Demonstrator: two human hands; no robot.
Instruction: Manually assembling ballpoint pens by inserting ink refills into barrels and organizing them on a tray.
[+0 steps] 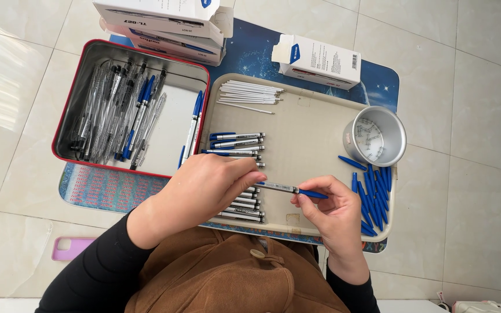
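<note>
Nearest the lens: brown jacket front with round button, black sleeves to either side. Just beyond, left hand curled, fingertips pinched on the clear barrel end of a slim blue-and-clear ballpoint pen; right hand pinching the same pen at its blue cap end, thumb and forefinger pressed together around it. Pen held level above the beige rectangular plastic tray, between both hands, not touching the tray. Under the left hand, a row of assembled blue-and-clear pens lying side by side on the tray. At the tray's far edge, a bundle of thin white refills. Near the right hand, a loose heap of blue pen caps, and beyond it a round silver metal cup. Left of the tray, a red-rimmed metal tin full of clear pen barrels. White cardboard boxes farther off. Pink phone case on the tiled floor.
</note>
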